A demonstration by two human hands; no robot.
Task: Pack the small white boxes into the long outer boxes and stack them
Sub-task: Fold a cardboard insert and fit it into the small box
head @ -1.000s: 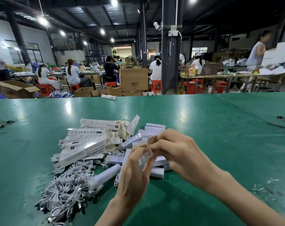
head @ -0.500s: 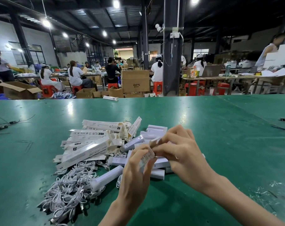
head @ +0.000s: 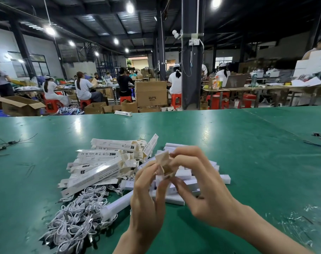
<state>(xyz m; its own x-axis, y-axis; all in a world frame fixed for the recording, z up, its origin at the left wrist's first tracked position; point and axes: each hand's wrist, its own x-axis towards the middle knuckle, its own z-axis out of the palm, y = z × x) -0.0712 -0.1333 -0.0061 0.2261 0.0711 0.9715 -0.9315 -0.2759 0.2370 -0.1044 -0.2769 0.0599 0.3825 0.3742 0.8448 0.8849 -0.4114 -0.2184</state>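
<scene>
We pinch one outer box by its open end flaps w/ left hand & right hand; pile at 10 o'clock looks unstacked, most packing left

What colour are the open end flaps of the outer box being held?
Pale tan, unprinted, on the outer box flaps; head view.
</scene>
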